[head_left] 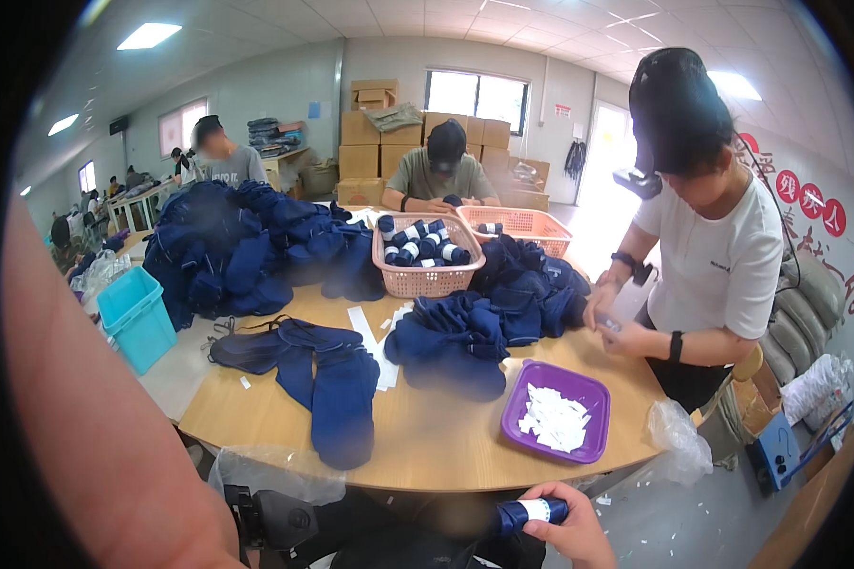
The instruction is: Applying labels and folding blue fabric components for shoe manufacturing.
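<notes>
My right hand point(575, 527) is at the bottom edge, right of the middle, with thumb and fingers closed around one end of a rolled navy cloth bundle point(514, 517). A white paper band point(538, 510) circles the bundle. My left forearm point(114, 408) fills the left side, blurred and close. Its hand is out of sight, and a black strapped device point(280, 517) shows beside the forearm's lower end. Flat navy cloth pieces point(337, 389) with dark cords lie on the table ahead. A purple basket point(601, 438) of white paper slips point(552, 417) stands near the table's front edge.
Large navy cloth piles point(228, 247) cover the table's far left, with another pile point(455, 332) at centre. A pink basket point(427, 282) holds several banded rolls. One co-worker point(702, 228) stands right, handling something small; another point(443, 171) sits opposite. A turquoise bin point(140, 322) stands left.
</notes>
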Tool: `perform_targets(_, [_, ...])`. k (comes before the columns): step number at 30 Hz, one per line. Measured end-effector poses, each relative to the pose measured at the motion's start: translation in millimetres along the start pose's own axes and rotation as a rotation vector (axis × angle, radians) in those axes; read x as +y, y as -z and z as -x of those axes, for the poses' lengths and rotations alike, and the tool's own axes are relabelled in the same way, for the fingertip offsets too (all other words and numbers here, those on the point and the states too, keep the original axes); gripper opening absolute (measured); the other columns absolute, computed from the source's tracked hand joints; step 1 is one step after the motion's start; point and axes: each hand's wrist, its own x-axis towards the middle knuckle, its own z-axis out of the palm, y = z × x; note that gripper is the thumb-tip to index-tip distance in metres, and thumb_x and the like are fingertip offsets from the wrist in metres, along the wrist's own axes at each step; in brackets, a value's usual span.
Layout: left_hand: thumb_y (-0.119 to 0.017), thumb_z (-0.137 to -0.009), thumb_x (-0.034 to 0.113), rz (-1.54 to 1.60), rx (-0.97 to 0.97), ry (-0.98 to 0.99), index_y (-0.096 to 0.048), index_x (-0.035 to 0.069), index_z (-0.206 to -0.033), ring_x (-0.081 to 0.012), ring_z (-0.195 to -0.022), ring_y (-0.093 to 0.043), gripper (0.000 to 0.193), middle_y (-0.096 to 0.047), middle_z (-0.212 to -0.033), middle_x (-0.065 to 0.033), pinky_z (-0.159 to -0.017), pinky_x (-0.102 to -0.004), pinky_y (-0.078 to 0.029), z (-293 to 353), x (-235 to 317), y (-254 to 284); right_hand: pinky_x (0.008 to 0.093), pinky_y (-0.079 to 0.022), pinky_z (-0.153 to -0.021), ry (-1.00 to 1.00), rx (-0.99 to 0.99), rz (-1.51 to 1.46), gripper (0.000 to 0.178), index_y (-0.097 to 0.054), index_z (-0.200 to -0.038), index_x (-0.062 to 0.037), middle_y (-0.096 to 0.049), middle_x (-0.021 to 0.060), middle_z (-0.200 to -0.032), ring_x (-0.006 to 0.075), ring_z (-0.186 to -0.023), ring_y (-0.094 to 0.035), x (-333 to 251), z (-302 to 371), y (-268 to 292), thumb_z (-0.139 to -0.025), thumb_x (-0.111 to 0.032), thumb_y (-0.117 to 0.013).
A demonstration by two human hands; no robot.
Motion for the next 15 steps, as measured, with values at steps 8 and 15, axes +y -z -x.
perform_targets(8, [-0.063, -0.108, 0.049, 0.036, -0.093, 0.078, -0.034, 0.011, -0.168, -0.0334, -0.147, -0.054, 0.077, -0.05, -0.164, -0.0223, -0.119, -0.0481, -0.044, 13, 14, 17, 0.0236, -0.055, -0.08, -0.032, -0.031, -0.13, 0.041, -0.068, -0.121, -0.0013, -0.071, 0.0023, -0.108, 0.0072, -0.093, -0.066, 4, -2, 5, -0.086, -0.002, -0.09])
perform_targets(15, [-0.063, -0.108, 0.049, 0.047, -0.172, 0.162, -0.035, 0.01, -0.167, -0.0339, -0.148, -0.053, 0.076, -0.049, -0.165, -0.0218, -0.12, -0.0495, -0.043, 26, 36, 38, 0.023, -0.055, -0.079, -0.041, -0.038, -0.101, 0.041, -0.067, -0.121, -0.0023, -0.069, 0.0012, -0.106, 0.0065, -0.09, -0.065, 4, 2, 4, -0.086, -0.005, -0.09])
